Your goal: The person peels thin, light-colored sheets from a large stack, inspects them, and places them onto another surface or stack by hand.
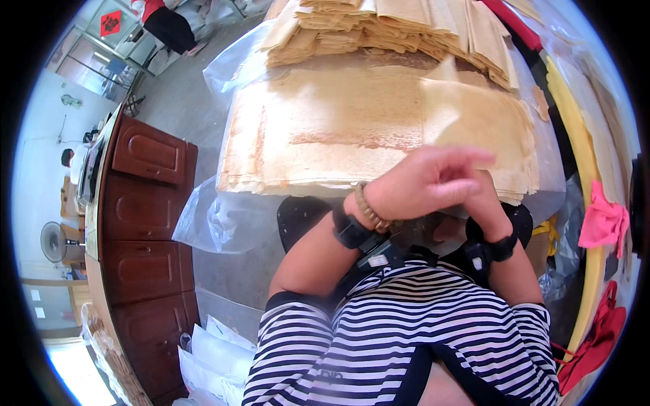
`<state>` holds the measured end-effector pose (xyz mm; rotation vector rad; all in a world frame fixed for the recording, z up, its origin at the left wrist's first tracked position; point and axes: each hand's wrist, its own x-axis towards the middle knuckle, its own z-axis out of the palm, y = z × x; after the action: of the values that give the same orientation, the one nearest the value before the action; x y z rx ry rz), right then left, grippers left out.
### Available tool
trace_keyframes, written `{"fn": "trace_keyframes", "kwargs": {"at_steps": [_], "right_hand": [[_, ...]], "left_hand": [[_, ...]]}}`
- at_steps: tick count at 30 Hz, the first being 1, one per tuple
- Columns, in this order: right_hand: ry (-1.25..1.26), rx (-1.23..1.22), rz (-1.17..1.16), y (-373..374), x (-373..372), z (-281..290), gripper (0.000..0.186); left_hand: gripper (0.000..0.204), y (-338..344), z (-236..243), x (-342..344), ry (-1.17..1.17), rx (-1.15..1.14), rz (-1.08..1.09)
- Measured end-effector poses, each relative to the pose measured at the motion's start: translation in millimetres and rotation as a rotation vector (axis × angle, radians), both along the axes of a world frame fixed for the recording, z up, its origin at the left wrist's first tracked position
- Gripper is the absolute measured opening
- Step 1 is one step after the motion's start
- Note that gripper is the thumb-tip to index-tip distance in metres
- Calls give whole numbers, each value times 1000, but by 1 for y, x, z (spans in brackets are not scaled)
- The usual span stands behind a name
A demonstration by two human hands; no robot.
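Observation:
A stack of thin, pale tan, brittle-looking sheets (325,128) lies in front of me. At its right side a lighter loose sheet (474,115) lies across the top, its upper corner raised and blurred. My left hand (430,183), with a beaded bracelet and black wristband, crosses to the right above the near edge. Its fingers point right, slightly blurred, with the thumb apart and nothing visible between them. My right hand (486,203) is close behind it, also wearing a black band. The left hand covers most of its fingers, so its grip is hidden.
Folded tan sheets (379,27) are piled at the far end. Clear plastic (220,220) hangs around the stack. Brown cabinets (145,210) stand at left, with white bags (220,355) nearby. A yellow edge (586,250) and a pink cloth (602,220) are at right. Another person (169,27) stands far left.

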<state>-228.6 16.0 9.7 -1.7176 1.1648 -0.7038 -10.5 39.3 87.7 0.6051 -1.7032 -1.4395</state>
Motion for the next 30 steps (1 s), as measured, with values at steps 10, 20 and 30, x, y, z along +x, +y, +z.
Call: {"fn": "trace_keyframes", "kwargs": {"at_steps": [10,20,30], "right_hand": [[-662,755,-510,-3,-23,-28,33],[-297,888,-298,3,-28,0,37],[157,-725,444,18,214,36,31]], "left_hand": [[25,110,-103,177,-119,502,1104],[42,132,-146,215,-21,725,1276],[27,116,-149,213,363,733,1225]]}}
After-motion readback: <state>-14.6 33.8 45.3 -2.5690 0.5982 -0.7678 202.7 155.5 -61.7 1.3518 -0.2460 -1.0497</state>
